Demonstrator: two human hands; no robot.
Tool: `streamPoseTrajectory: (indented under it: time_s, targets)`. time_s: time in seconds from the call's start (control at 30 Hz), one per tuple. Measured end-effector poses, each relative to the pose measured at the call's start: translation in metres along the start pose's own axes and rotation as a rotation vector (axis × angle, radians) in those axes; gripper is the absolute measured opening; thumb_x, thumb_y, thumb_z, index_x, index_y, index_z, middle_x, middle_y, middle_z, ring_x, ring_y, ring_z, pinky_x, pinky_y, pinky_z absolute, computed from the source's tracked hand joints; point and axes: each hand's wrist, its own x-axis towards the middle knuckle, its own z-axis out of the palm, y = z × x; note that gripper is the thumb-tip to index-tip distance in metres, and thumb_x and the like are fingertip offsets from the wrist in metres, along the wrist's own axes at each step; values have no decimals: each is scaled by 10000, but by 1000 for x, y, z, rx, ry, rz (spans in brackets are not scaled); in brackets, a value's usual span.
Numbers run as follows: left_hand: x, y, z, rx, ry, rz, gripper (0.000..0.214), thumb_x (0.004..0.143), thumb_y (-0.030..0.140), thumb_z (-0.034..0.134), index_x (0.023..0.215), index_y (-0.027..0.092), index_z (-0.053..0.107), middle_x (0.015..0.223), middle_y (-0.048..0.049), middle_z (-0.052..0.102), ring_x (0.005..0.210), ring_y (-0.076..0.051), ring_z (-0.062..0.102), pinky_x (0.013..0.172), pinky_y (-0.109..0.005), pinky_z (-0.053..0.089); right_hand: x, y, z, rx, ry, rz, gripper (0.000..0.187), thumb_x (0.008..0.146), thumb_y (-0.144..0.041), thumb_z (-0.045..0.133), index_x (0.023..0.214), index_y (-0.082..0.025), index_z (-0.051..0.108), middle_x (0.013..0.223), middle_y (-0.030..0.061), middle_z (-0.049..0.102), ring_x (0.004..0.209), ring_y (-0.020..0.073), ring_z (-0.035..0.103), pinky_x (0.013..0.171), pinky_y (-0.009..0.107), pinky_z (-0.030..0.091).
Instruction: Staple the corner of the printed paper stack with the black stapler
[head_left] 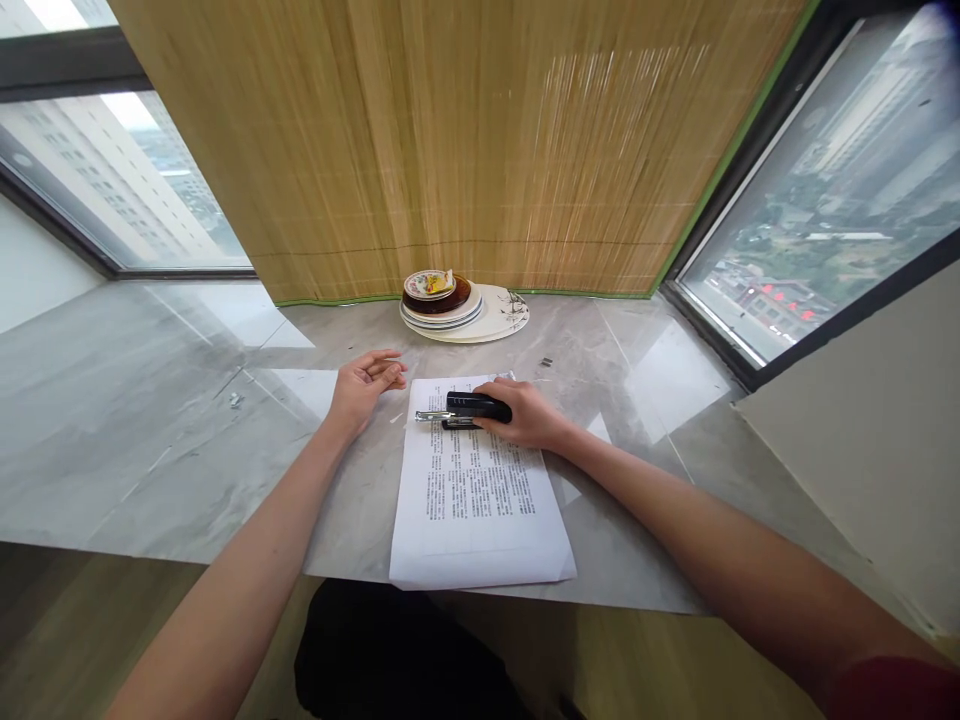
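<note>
My right hand (525, 415) is closed around a black stapler (480, 406) lying over a stack of printed paper (480, 540). The stapler points left, and a silver metal tray (431, 416) sticks out of its front end. My left hand (360, 388) rests on the counter, left of the paper's top corner. Its fingers are loosely bent and apart, and I see nothing in them. The palm side is partly hidden.
Stacked plates (499, 318) stand at the back against a bamboo blind (465, 150), with a small yellow packet (439, 284) on top. Small dark pieces (547, 362), perhaps staples, lie right of the paper. A tiny clear scrap (235, 400) lies left on the marbled counter (150, 470).
</note>
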Motion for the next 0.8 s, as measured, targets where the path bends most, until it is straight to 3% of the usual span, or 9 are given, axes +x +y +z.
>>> streamPoseTrajectory:
  time_s: [0.13, 0.3, 0.4, 0.5, 0.63, 0.8]
  targets:
    - [-4, 3, 5, 53, -79, 41, 427, 762, 457, 922, 1008, 134, 787, 988, -107, 791, 756, -149, 718, 800, -324, 622, 0, 2, 1, -14, 2, -1, 294, 914, -268, 744, 1192, -196, 681, 1041, 87, 736, 918, 232, 672, 817, 338, 501]
    - [-5, 4, 7, 65, -93, 62, 385, 701, 408, 963, 930, 152, 788, 793, -39, 739, 705, -165, 716, 754, -318, 603, -1, 4, 2, -15, 19, -18, 270, 927, -299, 731, 1176, -206, 682, 1026, 82, 736, 903, 226, 665, 814, 339, 499]
    - [-6, 6, 7, 102, -117, 54, 355, 738, 419, 936, 924, 157, 785, 744, -28, 718, 697, -172, 717, 730, -310, 591, -1, 4, 2, -14, 30, -15, 276, 914, -294, 741, 1171, -208, 685, 1016, 79, 736, 898, 224, 665, 808, 336, 495]
    - [-9, 8, 8, 141, -143, 42, 382, 754, 430, 922, 991, 156, 800, 767, -42, 734, 716, -182, 724, 731, -315, 592, -1, 3, 1, -14, 31, -11, 275, 907, -285, 744, 1167, -211, 690, 1004, 74, 737, 888, 220, 663, 802, 332, 490]
    - [-11, 9, 9, 157, -161, 31, 449, 661, 399, 980, 1006, 164, 814, 877, -69, 777, 763, -192, 731, 757, -328, 599, -1, 4, 1, -6, 31, -15, 280, 909, -287, 745, 1173, -215, 687, 1022, 74, 744, 900, 219, 666, 814, 336, 493]
    - [-14, 9, 11, 265, -241, 147, 307, 730, 416, 932, 922, 189, 855, 927, -90, 790, 760, -164, 657, 666, -288, 514, 0, 6, 2, 21, 21, -18, 294, 915, -290, 742, 1191, -211, 679, 1064, 82, 754, 938, 229, 678, 828, 347, 499]
